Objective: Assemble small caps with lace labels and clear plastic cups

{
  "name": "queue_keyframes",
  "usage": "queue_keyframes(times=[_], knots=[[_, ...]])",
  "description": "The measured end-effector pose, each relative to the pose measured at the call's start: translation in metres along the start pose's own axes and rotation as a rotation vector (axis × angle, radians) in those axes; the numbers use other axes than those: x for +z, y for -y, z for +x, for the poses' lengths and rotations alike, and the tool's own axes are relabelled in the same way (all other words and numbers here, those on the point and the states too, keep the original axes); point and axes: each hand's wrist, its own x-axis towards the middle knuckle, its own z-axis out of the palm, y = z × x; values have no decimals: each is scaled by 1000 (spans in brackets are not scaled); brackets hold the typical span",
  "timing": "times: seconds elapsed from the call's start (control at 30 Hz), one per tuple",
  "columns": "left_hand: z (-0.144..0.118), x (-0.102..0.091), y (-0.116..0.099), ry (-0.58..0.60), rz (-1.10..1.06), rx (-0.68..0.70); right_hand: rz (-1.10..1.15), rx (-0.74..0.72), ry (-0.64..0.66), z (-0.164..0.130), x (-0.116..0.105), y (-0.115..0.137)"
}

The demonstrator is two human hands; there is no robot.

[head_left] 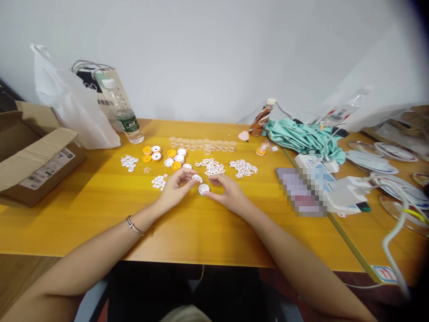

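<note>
My left hand pinches a small white ring piece between thumb and fingers. My right hand holds a round white cap against the yellow table. The two hands almost touch at the table's middle. Just beyond them lie piles of white ring pieces, small white discs, orange and white caps and a row of clear little cups.
An open cardboard box sits at the left, with a white plastic bag and a water bottle behind. A brown drink bottle, teal cloth, white devices and cables crowd the right side.
</note>
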Motion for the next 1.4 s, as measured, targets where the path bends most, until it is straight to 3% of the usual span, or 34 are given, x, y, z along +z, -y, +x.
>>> queue_keyframes(times=[0.17,0.4,0.8,1.4], knots=[[0,-1,7,66,179,41,-53,17,102,-3,13,-6],[-2,-2,8,188,325,122,-13,49,80,-3,20,-6],[0,-2,7,245,458,265,11,33,76,-3,21,-6],[1,2,4,250,426,162,39,41,86,-4,23,-8]])
